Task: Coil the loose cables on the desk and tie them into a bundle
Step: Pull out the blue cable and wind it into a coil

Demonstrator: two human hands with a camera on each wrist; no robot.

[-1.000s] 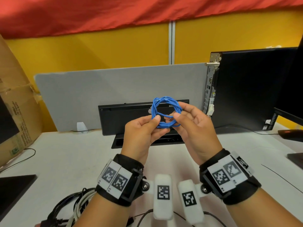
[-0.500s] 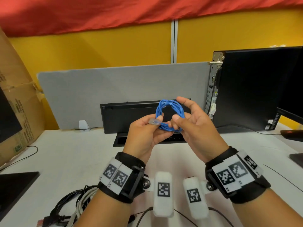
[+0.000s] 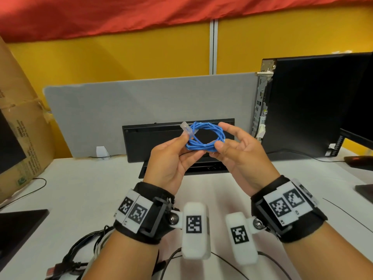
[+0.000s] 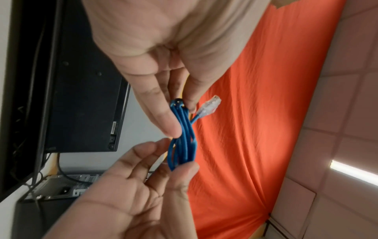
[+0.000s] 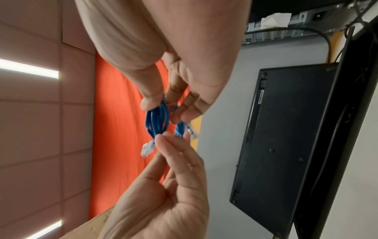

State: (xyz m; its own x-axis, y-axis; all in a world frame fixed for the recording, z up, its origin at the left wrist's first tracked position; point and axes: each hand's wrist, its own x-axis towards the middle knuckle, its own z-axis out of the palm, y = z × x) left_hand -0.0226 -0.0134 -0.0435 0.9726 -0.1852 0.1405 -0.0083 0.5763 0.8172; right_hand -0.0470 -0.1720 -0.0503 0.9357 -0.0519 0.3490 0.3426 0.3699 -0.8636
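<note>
Two hands hold one small blue network cable (image 3: 203, 138), wound into a ring, up in the air above the bench (image 3: 80, 190). My left hand (image 3: 171, 158) pinches the ring's left side, just under the clear plug (image 3: 186, 128). My right hand (image 3: 240, 150) pinches the right side. I think it is light and bendy, but springy, so the loops may pop open. The plug looks easy to snap. Best to grip the blue loops, not the plug. More black cables (image 3: 84, 251) wait on the bench.
</note>
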